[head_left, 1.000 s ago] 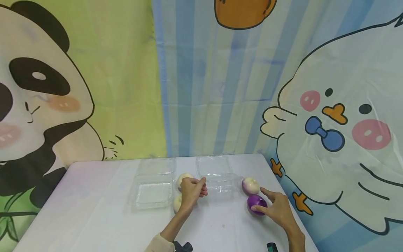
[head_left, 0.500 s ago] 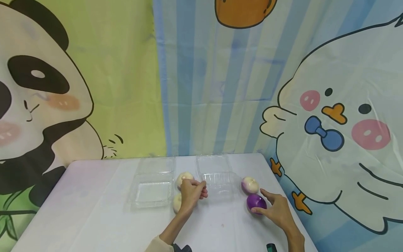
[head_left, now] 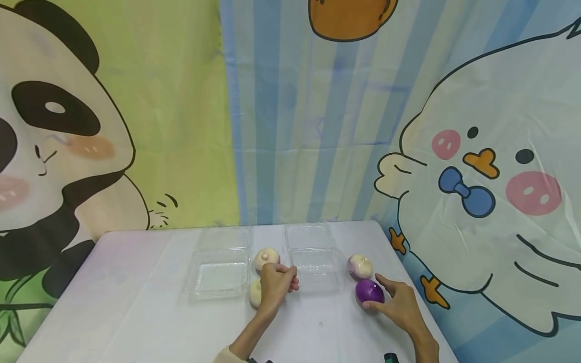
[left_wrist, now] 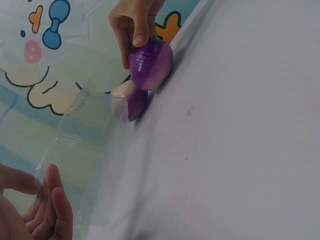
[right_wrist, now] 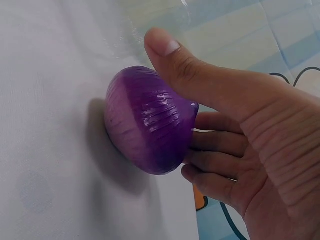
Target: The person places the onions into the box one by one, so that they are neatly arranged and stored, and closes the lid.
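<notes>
Right hand (head_left: pixel 400 305) half curled round purple onion (head_left: pixel 368 292), left hand (head_left: pixel 277 283) pinching box (head_left: pixel 319 275)

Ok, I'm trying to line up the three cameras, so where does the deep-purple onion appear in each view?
Head: the deep-purple onion is low, right of centre.
Left wrist: the deep-purple onion is in the upper middle.
Right wrist: the deep-purple onion is near the middle, large.
Shared landmark: the right hand, next to it in all three.
</notes>
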The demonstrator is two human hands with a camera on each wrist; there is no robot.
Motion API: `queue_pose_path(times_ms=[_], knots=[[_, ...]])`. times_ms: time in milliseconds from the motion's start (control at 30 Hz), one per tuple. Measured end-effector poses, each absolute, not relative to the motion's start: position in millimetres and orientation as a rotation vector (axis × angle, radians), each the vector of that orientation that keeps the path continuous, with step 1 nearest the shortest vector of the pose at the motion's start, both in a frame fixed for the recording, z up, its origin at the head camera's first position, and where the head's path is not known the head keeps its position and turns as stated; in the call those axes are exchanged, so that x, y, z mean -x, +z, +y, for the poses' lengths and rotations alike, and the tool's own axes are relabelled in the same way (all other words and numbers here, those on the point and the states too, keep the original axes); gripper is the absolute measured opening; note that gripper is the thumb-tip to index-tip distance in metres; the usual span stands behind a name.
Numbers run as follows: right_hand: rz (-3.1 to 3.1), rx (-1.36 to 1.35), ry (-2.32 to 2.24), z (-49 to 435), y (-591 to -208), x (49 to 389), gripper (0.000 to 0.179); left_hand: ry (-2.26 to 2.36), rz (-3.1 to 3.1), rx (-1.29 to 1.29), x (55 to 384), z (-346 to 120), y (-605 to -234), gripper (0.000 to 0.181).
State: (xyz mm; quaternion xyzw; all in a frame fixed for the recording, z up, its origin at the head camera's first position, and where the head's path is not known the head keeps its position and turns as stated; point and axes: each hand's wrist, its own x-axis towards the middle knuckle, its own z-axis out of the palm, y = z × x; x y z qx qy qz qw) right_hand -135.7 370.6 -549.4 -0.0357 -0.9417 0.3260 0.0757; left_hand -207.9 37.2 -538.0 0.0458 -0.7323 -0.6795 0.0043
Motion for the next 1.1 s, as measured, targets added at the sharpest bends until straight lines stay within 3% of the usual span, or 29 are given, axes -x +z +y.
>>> queue_pose_path(times_ms=[1100], knots=[[-2.838,0.16,1.025,372.3,-555.5,134.4,0.101,-1.964,-2.383,-0.107,194.9,39.4,-540.1,0.015]])
